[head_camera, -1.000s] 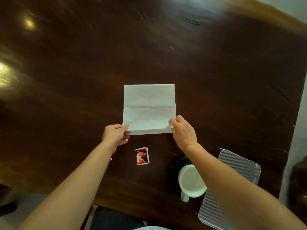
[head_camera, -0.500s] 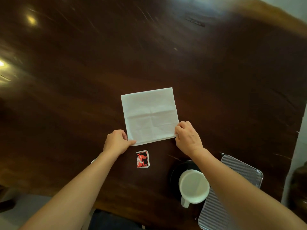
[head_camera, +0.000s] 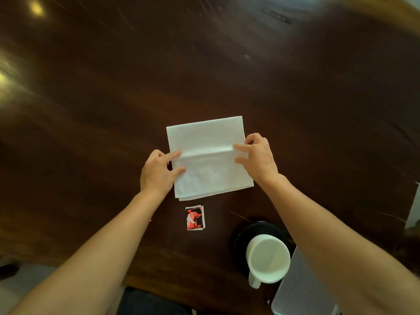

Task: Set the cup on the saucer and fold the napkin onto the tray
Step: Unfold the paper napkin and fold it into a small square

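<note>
A white napkin (head_camera: 204, 137) lies on the dark wooden table (head_camera: 227, 64). Its near flap is lifted and carried partway over toward the far edge. My left hand (head_camera: 159, 171) pinches the flap's left corner and my right hand (head_camera: 256, 156) pinches its right corner. A white cup (head_camera: 268, 258) stands upright on a black saucer (head_camera: 245, 235) near the table's front edge, below my right forearm. Right of the cup sits a ribbed silver tray (head_camera: 297, 294), partly hidden by that forearm.
A small red and black sachet (head_camera: 195, 217) lies just in front of the napkin, between my forearms. The table's right edge (head_camera: 416, 196) runs close beside the tray. Dark trousers show below the front edge.
Both hands have lifted the napkin's near edge and carried it away from me, over the napkin's middle. The cup, saucer and tray have not moved on the table.
</note>
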The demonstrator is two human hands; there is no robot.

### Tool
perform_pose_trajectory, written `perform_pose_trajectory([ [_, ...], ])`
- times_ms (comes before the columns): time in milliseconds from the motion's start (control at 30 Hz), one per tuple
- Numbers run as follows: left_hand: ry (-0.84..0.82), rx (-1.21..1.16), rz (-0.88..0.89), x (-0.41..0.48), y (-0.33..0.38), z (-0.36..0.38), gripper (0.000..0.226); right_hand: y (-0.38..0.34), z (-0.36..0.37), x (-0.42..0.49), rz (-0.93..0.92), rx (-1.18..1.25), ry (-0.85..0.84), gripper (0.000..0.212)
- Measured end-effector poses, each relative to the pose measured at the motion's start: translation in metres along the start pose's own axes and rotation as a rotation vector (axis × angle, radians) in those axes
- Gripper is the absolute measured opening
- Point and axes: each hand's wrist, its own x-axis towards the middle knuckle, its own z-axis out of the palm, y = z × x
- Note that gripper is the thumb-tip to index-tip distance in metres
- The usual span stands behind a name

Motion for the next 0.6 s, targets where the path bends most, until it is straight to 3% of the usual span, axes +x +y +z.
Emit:
perform_pose_trajectory([
  [167, 0.022, 0.026, 0.018, 0.001, -0.009, 0.001, 0.051, 0.004, -0.007, 0.009, 0.076, 0.141, 0.012, 0.047],
  [467, -0.005, 0.031, -0.046, 0.011, 0.003, -0.003, 0.022, -0.007, -0.007, 0.016, 0.096, 0.075, 0.021, 0.010],
  [600, -0.082, 0.084, 0.033, 0.005, 0.009, -0.016, 0.021, -0.011, -0.010, -0.007, 0.100, 0.025, -0.028, 0.013],
])
